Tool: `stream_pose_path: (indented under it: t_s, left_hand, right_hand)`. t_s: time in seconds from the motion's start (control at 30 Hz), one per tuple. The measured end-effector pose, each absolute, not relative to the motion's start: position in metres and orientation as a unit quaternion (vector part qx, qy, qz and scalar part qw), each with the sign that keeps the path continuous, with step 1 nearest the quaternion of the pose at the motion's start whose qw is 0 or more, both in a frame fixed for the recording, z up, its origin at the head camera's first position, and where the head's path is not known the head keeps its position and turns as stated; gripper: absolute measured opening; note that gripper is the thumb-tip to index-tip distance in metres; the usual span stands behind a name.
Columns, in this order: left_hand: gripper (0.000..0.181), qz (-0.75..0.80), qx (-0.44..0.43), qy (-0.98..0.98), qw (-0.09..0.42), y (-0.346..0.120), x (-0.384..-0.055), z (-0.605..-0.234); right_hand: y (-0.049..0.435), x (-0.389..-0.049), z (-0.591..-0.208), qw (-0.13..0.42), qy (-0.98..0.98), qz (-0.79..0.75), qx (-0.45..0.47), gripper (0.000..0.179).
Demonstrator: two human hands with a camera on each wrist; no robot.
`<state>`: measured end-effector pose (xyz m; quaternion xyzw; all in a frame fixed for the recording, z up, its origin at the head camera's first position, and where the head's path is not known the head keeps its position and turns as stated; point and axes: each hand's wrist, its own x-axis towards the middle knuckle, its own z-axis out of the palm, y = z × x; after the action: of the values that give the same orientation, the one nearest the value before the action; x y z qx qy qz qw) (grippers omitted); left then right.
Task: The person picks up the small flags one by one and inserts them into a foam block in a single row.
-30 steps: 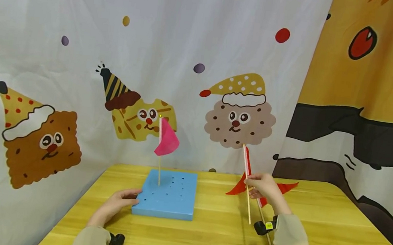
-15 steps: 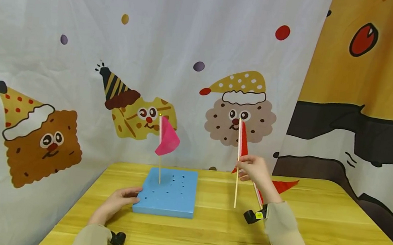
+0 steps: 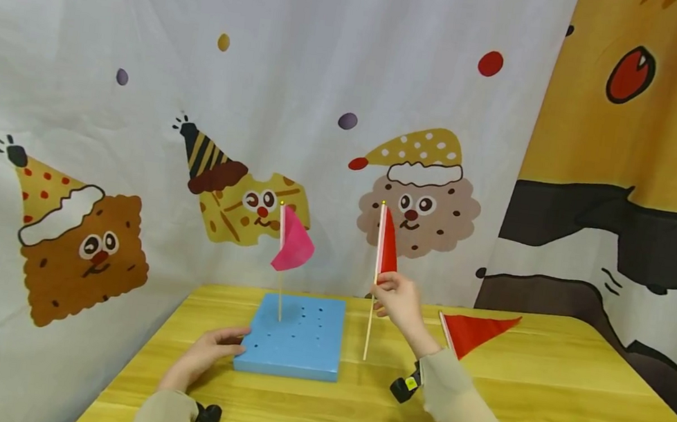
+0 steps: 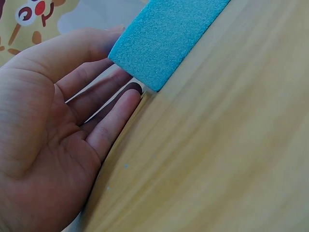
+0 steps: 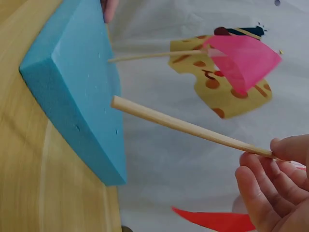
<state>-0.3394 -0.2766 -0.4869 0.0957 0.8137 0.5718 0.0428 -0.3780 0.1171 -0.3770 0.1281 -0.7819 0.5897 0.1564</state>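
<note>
A light-blue foam block [image 3: 287, 355] with several small holes lies on the table. Upright in its top stands a pink flag [image 3: 295, 242] on a thin wooden stick. My left hand [image 3: 206, 352] rests against the block's left edge; in the left wrist view its fairly straight fingers [image 4: 113, 121] lie at the block's corner. My right hand [image 3: 398, 303] pinches the stick of a red flag [image 3: 389, 244] below the cloth, to the right of the block. That stick [image 5: 183, 126] hangs nearly vertical, its bare lower end free in the right wrist view.
A second red flag [image 3: 475, 331] lies on the wooden table [image 3: 290, 414] at the right, its stick partly hidden behind my right forearm. A cartoon-printed curtain [image 3: 307, 47] hangs behind the table.
My right hand has lifted the red flag off the right side and carried it left toward the block, its stick now nearly vertical. My left hand has stayed at the block's edge.
</note>
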Motion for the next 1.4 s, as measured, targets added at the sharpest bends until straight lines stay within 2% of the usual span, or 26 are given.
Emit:
stream_pose_path:
  t_s: [0.77,1.1,1.4]
  left_hand:
    - [0.053,0.564,0.113,0.817,0.045,-0.274,-0.335,-0.487]
    - [0.052,0.571,0.115,0.811,0.050,-0.277,-0.338,-0.485]
    - [0.052,0.562,0.119,0.818,0.032,-0.277,-0.335,-0.485]
  right_hand:
    - [0.033,-0.386,-0.380,0.211,-0.782,0.543,0.223,0.020]
    - [0.000,-0.393,-0.372,0.208,-0.769,0.542,0.267,0.016]
    - [-0.017,-0.401,-0.372,0.196,-0.784,0.525,0.268,0.015]
